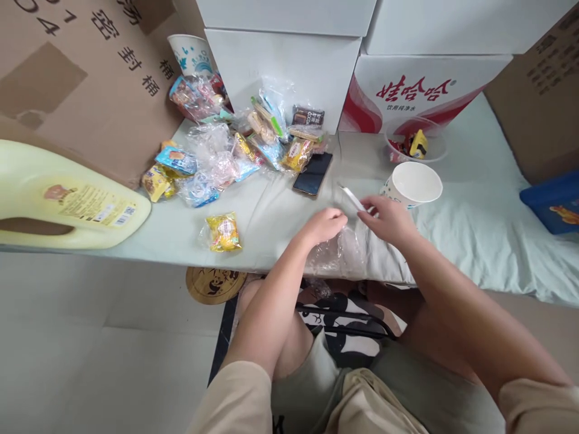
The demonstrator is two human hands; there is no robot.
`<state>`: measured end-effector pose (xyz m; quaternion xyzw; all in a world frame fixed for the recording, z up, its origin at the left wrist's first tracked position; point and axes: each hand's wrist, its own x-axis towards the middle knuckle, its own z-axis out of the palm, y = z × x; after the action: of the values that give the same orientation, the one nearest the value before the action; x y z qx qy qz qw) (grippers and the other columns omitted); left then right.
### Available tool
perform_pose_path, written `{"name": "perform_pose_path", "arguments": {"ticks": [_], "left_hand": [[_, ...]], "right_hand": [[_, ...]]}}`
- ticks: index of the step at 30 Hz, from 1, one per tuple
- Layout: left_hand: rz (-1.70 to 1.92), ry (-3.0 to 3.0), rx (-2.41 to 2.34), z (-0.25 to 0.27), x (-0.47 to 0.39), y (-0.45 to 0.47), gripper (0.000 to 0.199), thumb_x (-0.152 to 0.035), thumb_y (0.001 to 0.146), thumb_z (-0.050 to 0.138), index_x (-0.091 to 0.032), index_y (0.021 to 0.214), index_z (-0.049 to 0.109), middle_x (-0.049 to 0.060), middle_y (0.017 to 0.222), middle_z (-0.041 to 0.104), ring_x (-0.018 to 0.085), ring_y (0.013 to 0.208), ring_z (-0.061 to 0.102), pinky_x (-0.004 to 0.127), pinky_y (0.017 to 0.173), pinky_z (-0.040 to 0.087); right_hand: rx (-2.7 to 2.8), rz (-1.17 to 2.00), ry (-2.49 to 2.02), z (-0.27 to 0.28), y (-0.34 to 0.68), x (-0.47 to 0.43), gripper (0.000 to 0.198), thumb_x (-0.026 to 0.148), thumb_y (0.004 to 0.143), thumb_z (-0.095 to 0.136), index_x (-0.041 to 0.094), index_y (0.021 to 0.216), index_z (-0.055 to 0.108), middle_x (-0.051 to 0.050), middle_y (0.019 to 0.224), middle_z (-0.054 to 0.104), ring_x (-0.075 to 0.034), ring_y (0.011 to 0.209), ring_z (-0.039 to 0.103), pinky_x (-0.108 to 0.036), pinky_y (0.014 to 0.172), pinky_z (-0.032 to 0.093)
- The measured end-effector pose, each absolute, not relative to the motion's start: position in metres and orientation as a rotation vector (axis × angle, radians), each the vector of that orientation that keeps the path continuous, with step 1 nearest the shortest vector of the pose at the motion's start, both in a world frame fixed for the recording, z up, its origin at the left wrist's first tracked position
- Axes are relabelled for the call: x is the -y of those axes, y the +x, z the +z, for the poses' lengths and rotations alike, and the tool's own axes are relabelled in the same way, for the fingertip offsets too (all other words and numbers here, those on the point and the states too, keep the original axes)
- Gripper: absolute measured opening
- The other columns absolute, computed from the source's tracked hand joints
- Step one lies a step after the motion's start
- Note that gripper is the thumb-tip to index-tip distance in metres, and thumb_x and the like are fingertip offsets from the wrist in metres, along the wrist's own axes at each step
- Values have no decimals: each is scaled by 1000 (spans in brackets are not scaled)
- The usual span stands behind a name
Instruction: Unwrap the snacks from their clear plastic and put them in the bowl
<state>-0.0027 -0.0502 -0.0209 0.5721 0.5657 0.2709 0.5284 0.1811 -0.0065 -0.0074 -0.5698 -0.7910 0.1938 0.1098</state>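
My left hand [326, 224] is closed above the front edge of the cloth-covered surface, its fingers pinching a clear plastic bag [337, 253]. The bag hangs crumpled beneath it, over the edge. In my right hand [388, 218] is a slim white stick-like tool [353, 198] with a narrow tip, pointing up and left; its exact kind is too small to tell. Just behind my right hand stands a white paper cup [415, 184]. Beyond the tool lies a dark phone [313, 173]. A yellow snack packet [224, 232] rests alone left of my left hand.
Several wrapped snacks [217, 150] are heaped at the back left. A clear plastic bowl [436, 147] with small packets sits behind the cup. White cartons [280, 66] stand along the back. A large yellow jug [67, 199] lies at left, a blue container [554, 202] at right.
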Motion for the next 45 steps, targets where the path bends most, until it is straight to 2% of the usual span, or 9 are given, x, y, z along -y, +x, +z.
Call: {"name": "perform_pose_path", "arguments": {"ticks": [5, 11, 17, 21, 25, 30, 34, 41, 45], "left_hand": [[447, 1612, -1347, -17, 54, -3, 18, -22, 81, 52, -21, 63, 50, 1, 66, 58, 18, 67, 51, 31, 61, 32], [456, 1562, -1378, -17, 55, -4, 13, -24, 82, 52, -20, 72, 58, 2, 72, 63, 20, 71, 56, 31, 62, 36], [611, 1472, -1159, -19, 55, -13, 34, -43, 93, 43, -20, 70, 53, 0, 65, 55, 16, 65, 52, 31, 64, 36], [733, 1440, -1010, -17, 56, -12, 26, -43, 84, 58, -20, 75, 52, -3, 69, 47, 13, 65, 44, 27, 63, 34], [787, 1372, -921, -16, 55, -6, 19, -33, 76, 64, -20, 80, 51, -4, 70, 42, 12, 67, 41, 26, 64, 33], [735, 1284, -1029, -27, 52, 1, 42, -25, 71, 69, -24, 108, 50, -4, 82, 52, 10, 68, 48, 25, 66, 38], [884, 1089, -1160, -34, 46, 6, 68, -35, 68, 80, -24, 125, 45, 3, 107, 61, 11, 79, 57, 28, 78, 46], [902, 1059, -1160, -33, 39, 25, 36, -43, 70, 79, -17, 88, 63, 1, 81, 65, 14, 74, 60, 26, 72, 49], [976, 1041, -1139, -33, 39, 31, 35, -45, 74, 75, -19, 95, 64, 1, 88, 68, 13, 77, 62, 24, 71, 49]], "right_hand": [[2525, 914, -1548, -2, 102, -28, 17, 24, 83, 63, 18, 94, 75, -5, 93, 75, -20, 83, 67, -30, 75, 47], [2326, 1126, -1253, -4, 74, -28, 27, 30, 87, 62, 17, 108, 72, -8, 105, 75, -22, 98, 68, -34, 88, 51], [1891, 1294, -1255, -18, 150, 4, 28, 42, 88, 58, 19, 102, 68, -7, 97, 72, -22, 89, 68, -37, 85, 54], [1753, 1593, -1124, -33, 197, 33, 40, 52, 85, 65, 24, 113, 63, -8, 113, 71, -24, 107, 66, -40, 95, 52], [1687, 1788, -1042, -39, 212, 50, 44, 50, 82, 70, 23, 116, 61, -8, 107, 71, -22, 91, 67, -35, 77, 54], [1707, 1722, -1128, -38, 214, 49, 27, 44, 83, 67, 19, 92, 61, 0, 73, 58, -14, 63, 53, -27, 57, 41], [1598, 1613, -1127, -40, 213, 46, 26, 45, 85, 62, 21, 88, 53, 4, 68, 51, -12, 59, 47, -26, 55, 38], [1632, 1461, -1144, -36, 219, 45, 21, 43, 91, 55, 23, 93, 51, 3, 70, 53, -14, 61, 50, -28, 58, 40], [1873, 1341, -1170, -32, 226, 48, 17, 38, 91, 54, 23, 84, 49, 4, 64, 51, -14, 60, 47, -29, 60, 39]]}}
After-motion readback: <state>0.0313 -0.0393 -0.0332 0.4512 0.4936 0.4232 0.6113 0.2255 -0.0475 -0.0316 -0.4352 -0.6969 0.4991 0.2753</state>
